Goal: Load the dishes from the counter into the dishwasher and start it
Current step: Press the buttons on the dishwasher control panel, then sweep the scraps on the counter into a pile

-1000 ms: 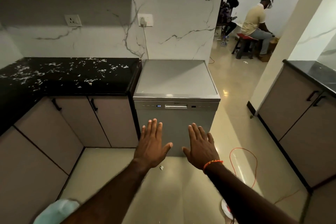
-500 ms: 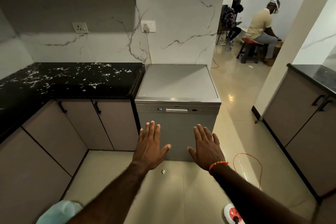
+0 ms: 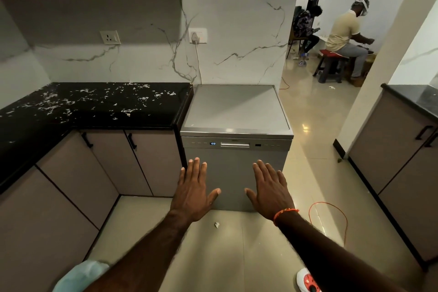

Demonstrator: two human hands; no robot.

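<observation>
Head view: a boxy grey brushed-metal dishwasher (image 3: 233, 173) stands on the glossy beige tiled floor (image 3: 308, 111), its door closed, a small blue display (image 3: 213, 143) lit on the control strip beside a slim metal handle (image 3: 235, 144). It sits just beside a black speckled stone counter (image 3: 94, 106) over matte taupe cabinets. Both bare hands are stretched out in front of the door, palms down. The left hand (image 3: 193, 193) and right hand (image 3: 270, 191) have fingers straight and spread wide, holding nothing. A woven orange wristband (image 3: 284, 213) circles the right wrist.

The view has tilted upward; both open hands spread slightly farther apart.
</observation>
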